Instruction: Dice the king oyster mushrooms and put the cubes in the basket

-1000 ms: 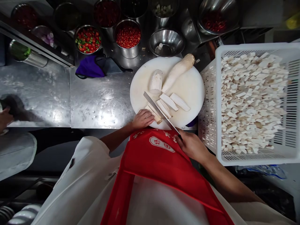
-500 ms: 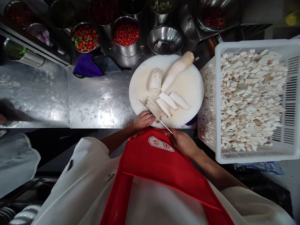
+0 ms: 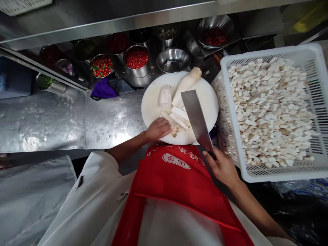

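My right hand (image 3: 224, 167) grips the black handle of a cleaver (image 3: 196, 118), its broad blade turned flat and raised over the right side of the round white cutting board (image 3: 208, 102). On the board's near left, my left hand (image 3: 158, 129) has its fingers bent over some cut king oyster mushroom strips (image 3: 172, 124); its fingertips press on them. More thick mushroom slices (image 3: 179, 119) lie beside these, partly behind the blade. Farther back are a short mushroom chunk (image 3: 165, 96) and a long whole king oyster mushroom (image 3: 188, 83).
A white plastic basket (image 3: 232, 116) of diced mushroom stands right of the board. Behind it sit a steel bowl (image 3: 183, 56), a pot of chopped red chili (image 3: 137, 58) and a container of mixed peppers (image 3: 101, 66). A purple cloth item (image 3: 104, 89) lies left. A steel shelf edge (image 3: 128, 24) crosses above.
My right hand has lifted the cleaver off the strips and swung it up to the right. The left hand stays by the strips, its fingers now farther over them. The view has tilted upward.
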Demonstrator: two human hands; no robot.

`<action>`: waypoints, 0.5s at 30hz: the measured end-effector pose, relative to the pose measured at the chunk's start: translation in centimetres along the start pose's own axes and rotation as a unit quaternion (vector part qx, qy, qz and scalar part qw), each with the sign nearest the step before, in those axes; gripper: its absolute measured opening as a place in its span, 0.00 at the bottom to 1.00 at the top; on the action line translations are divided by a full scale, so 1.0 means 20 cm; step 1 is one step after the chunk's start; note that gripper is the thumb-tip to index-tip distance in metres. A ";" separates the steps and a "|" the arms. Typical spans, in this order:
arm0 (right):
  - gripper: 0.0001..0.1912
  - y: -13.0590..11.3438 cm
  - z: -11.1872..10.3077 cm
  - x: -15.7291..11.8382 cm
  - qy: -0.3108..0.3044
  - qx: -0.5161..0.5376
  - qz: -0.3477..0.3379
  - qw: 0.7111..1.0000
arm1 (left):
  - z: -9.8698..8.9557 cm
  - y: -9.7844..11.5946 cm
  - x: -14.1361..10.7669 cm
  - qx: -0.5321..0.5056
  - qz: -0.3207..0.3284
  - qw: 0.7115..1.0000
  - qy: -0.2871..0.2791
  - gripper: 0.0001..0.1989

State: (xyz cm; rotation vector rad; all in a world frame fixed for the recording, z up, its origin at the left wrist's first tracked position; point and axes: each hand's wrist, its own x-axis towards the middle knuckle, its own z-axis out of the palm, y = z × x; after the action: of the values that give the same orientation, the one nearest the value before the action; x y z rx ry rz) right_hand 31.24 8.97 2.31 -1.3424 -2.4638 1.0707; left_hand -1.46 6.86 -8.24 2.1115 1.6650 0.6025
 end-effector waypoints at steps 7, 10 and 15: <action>0.22 0.10 -0.08 -0.15 -0.080 0.006 -0.050 0.996 | -0.29 -0.24 0.54 0.006 -0.320 0.943 0.088 0.28; 0.22 0.14 -0.08 -0.20 -0.070 0.003 -0.013 0.997 | -0.32 -0.15 0.61 0.048 -0.169 0.984 0.033 0.29; 0.24 0.19 -0.04 -0.27 0.045 0.050 0.155 0.986 | -0.17 0.08 0.72 0.039 0.160 0.955 -0.246 0.24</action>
State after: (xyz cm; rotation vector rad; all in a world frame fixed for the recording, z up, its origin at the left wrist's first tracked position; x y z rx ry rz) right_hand 37.41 6.48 1.63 -1.7391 -2.1544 1.1490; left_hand 0.88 20.70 -3.23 2.3588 1.1008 0.0740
